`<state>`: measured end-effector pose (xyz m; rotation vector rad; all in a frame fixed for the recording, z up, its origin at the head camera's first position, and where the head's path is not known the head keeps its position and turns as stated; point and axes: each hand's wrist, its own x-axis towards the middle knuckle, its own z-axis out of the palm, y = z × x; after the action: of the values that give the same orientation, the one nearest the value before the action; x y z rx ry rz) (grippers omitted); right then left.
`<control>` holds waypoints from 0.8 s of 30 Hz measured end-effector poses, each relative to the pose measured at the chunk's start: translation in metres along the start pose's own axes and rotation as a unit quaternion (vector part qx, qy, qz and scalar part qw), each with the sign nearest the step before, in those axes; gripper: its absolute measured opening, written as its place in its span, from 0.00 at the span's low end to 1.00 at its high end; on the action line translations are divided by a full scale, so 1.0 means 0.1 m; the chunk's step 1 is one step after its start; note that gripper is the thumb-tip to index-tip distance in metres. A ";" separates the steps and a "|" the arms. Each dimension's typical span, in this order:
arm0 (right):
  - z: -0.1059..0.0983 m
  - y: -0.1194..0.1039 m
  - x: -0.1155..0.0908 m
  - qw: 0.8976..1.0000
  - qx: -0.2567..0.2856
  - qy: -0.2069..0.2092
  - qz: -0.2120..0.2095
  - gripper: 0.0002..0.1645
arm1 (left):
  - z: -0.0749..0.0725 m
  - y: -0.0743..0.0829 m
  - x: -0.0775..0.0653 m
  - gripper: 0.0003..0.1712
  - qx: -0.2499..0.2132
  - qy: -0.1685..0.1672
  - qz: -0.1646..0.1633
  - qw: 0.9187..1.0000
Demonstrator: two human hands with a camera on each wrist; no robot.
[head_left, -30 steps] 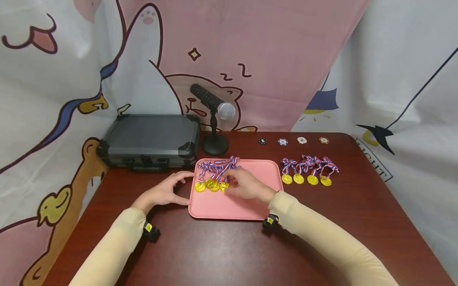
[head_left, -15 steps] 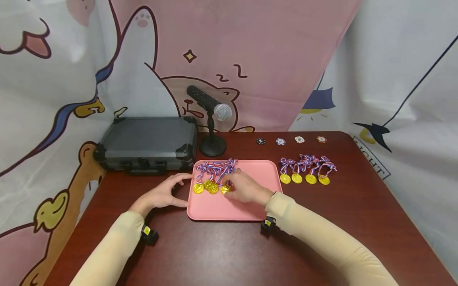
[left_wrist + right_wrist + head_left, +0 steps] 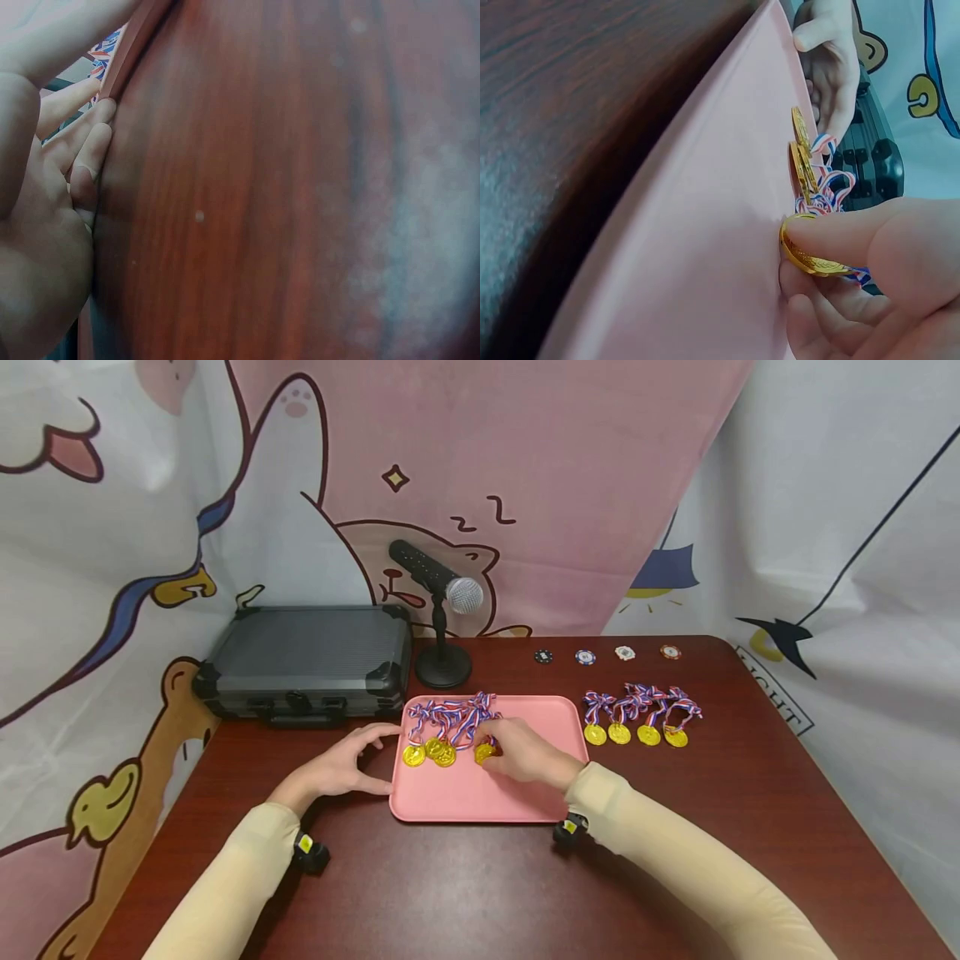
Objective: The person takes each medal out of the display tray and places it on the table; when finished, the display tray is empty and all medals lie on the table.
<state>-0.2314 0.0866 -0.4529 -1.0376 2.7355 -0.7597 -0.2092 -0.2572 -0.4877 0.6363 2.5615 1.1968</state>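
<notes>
A pink tray (image 3: 465, 797) lies on the table, with gold medals (image 3: 414, 756) on striped red, white and blue ribbons (image 3: 447, 713) in its left half. Over the tray, my right hand (image 3: 528, 753) pinches one gold medal (image 3: 485, 752) between thumb and fingers. In the right wrist view that medal (image 3: 810, 262) is tilted against the tray floor, and the hand hides part of its ribbon. At the tray's left edge, my left hand (image 3: 345, 765) has thumb and fingers spread, their tips touching the rim.
Right of the tray lie several more gold medals (image 3: 618, 733) in a row. Behind them are several poker chips (image 3: 585, 657). A dark hard case (image 3: 307, 656) stands at back left, beside a microphone (image 3: 442, 572) on a stand. Printed curtains enclose the table.
My right hand has slid a little to the right with the pinched medal, which now lies apart from the other medals' discs. The left hand stays at the tray's rim.
</notes>
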 end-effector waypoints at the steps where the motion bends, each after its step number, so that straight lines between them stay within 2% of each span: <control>1: 0.00 0.01 -0.01 1.000 0.006 0.000 0.001 0.12 | 0.00 0.00 0.00 0.54 0.000 -0.001 -0.001 1.000; 8: -0.07 0.10 -0.06 1.000 0.015 0.009 0.006 0.14 | 0.01 -0.01 0.00 0.54 -0.002 -0.005 -0.011 1.000; 14: -0.17 0.21 -0.12 0.998 0.057 0.022 0.017 0.16 | 0.01 0.00 0.01 0.54 -0.003 -0.008 -0.024 1.000; 20: -0.28 0.32 -0.20 0.991 0.115 0.060 0.037 0.21 | 0.00 0.01 0.01 0.54 -0.001 -0.007 -0.024 1.000; 24: -0.36 0.38 -0.26 0.985 0.142 0.093 0.033 0.19 | -0.01 0.02 0.00 0.54 -0.002 -0.008 -0.023 1.000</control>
<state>-0.2443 0.1427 -0.4427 -0.8485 2.6827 -1.2499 -0.2092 -0.2562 -0.4858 0.5798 2.5463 1.1758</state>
